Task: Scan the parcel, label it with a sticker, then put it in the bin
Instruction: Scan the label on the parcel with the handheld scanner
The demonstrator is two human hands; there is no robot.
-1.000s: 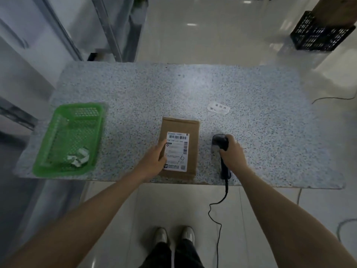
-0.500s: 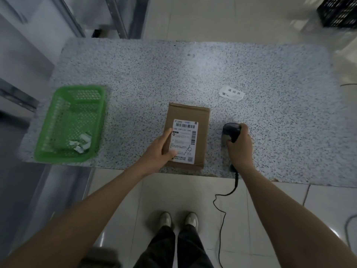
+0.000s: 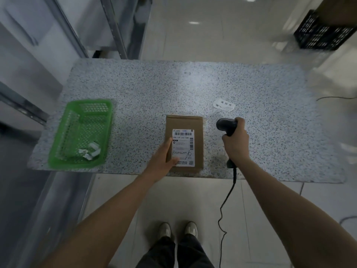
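My left hand lies flat and open on the box near the table edge; my right hand grips the scanner, maybe lifted a bit

parcel label: white sheet on top of the brown parcel; barcodes along its far edge and right side, a number line that seems to read "15h 159 102 540", small print below too blurred to read.
sticker: white slip on the surface, far right of the parcel, with chinese characters, seemingly "退回件".
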